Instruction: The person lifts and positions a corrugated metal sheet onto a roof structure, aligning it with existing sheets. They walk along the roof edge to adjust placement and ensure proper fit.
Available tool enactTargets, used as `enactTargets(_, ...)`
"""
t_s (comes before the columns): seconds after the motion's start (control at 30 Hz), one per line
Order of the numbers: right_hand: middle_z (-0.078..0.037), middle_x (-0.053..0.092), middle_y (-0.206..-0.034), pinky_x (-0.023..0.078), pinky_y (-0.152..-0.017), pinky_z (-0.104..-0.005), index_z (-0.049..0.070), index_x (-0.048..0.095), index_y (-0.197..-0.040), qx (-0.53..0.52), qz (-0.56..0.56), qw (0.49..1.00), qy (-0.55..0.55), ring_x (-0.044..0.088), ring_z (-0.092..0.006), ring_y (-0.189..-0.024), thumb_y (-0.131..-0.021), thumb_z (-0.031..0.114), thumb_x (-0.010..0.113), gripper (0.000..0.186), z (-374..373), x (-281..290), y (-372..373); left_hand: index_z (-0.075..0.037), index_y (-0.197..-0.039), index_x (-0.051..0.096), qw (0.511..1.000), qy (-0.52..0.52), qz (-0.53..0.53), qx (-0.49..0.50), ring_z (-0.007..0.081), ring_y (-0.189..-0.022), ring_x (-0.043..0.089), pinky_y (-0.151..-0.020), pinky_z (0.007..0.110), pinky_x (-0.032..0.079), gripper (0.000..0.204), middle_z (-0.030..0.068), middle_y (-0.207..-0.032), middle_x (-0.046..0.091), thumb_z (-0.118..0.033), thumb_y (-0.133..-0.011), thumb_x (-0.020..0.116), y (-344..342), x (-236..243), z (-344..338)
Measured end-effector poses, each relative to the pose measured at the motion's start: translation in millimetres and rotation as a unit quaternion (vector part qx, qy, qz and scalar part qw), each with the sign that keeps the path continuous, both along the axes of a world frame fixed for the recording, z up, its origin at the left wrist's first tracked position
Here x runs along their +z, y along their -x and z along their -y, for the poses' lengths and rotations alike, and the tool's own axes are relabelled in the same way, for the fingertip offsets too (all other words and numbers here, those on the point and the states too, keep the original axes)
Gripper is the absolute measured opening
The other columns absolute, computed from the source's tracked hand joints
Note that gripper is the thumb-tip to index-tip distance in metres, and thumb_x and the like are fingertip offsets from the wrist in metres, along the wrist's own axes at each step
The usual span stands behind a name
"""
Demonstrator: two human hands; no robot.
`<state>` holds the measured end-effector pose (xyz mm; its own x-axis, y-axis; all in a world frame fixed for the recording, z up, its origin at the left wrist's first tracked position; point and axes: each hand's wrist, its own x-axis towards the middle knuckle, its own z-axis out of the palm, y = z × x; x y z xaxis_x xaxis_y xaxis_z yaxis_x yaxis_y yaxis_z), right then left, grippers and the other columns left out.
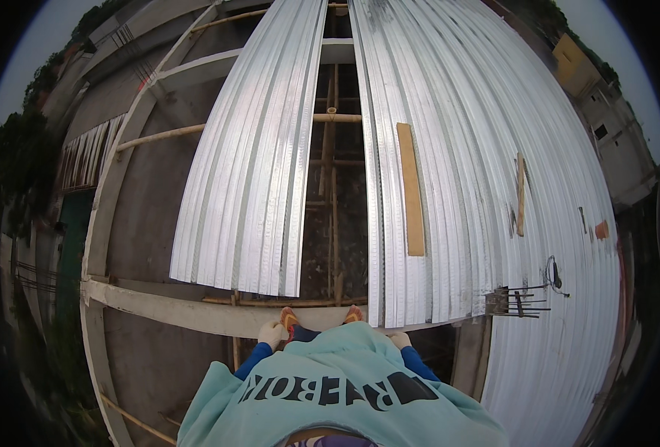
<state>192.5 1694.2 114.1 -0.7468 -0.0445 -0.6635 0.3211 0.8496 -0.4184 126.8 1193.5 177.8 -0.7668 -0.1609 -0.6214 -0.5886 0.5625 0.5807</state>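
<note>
two orange shoes (pixel 288 319) rest on a concrete beam (pixel 181 309), probably for firm footing. the left hand (pixel 271 334) is just beside one shoe, the right hand (pixel 400 340) near the right metal sheets (pixel 457 186); from here i cannot tell how far open either grip is or whether it holds anything. the left metal sheets (pixel 248 171) lie ahead, presumably run lengthwise so the frame carries them.

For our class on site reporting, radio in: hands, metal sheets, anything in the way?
Left hand and right hand low at the sides, nothing visibly held. Ribbed metal sheets ahead, split by an open gap. Wooden plank lying on the right-hand ones.
</note>
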Motion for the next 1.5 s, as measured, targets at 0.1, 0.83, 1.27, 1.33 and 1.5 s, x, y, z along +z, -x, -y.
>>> enactTargets(0.1,-0.015,0.077,-0.119,0.053,-0.105,-0.0421,0.011,0.083,-0.106,-0.062,0.058,0.996,0.027,0.071,-0.0324,-0.115,-0.089,0.035,0.064,0.036,-18,-18,-22,0.001,-0.11,0.078,0.999,0.035,-0.021,-0.006,0.0428,-0.105,0.073,-0.096,0.047,0.055,0.041,0.0274,-0.106,0.076,-0.028,-0.091,0.057,-10,1,-7)
enactTargets(0.83,-0.012,0.075,-0.107,0.057,-0.079,-0.0318,-0.003,0.066,-0.133,-0.22,-0.037,0.971,0.086,0.071,-0.0172,-0.088,-0.102,0.014,0.057,0.037,30,130,165,0.002,-0.118,0.074,0.986,0.01,0.044,0.162,0.0322,-0.111,0.072,-0.097,0.04,0.054,0.041,0.0205,-0.114,0.077,-0.031,-0.095,0.065,-60,-109,11)
enactTargets(1.27,-0.021,0.074,-0.115,0.054,-0.096,-0.0411,0.001,0.069,-0.126,0.017,0.08,0.996,0.032,0.072,-0.0355,-0.108,-0.1,0.022,0.06,0.035,18,-90,192,0.003,-0.134,0.066,0.959,0.079,0.07,0.263,0.0378,-0.121,0.069,-0.105,0.043,0.052,0.063,0.0254,-0.125,0.073,-0.044,-0.092,0.069,25,-271,-13)
enactTargets(1.33,-0.024,0.073,-0.12,0.053,-0.1,-0.0434,0.003,0.068,-0.129,0.057,0.076,0.995,0.014,0.069,-0.0393,-0.117,-0.098,0.023,0.061,0.037,7,-145,204,0.002,-0.136,0.065,0.963,0.105,0.068,0.238,0.0383,-0.121,0.069,-0.105,0.044,0.052,0.064,0.0257,-0.125,0.073,-0.045,-0.092,0.069,37,-293,-33)
enactTargets(1.5,-0.026,0.073,-0.116,0.053,-0.099,-0.0451,0.002,0.068,-0.124,0.078,0.049,0.996,-0.011,0.07,-0.0409,-0.114,-0.097,0.025,0.064,0.036,-63,-241,240,0.001,-0.138,0.063,0.982,0.051,0.101,0.152,0.0368,-0.124,0.067,-0.105,0.043,0.051,0.064,0.0259,-0.13,0.071,-0.046,-0.095,0.067,84,-312,-135)
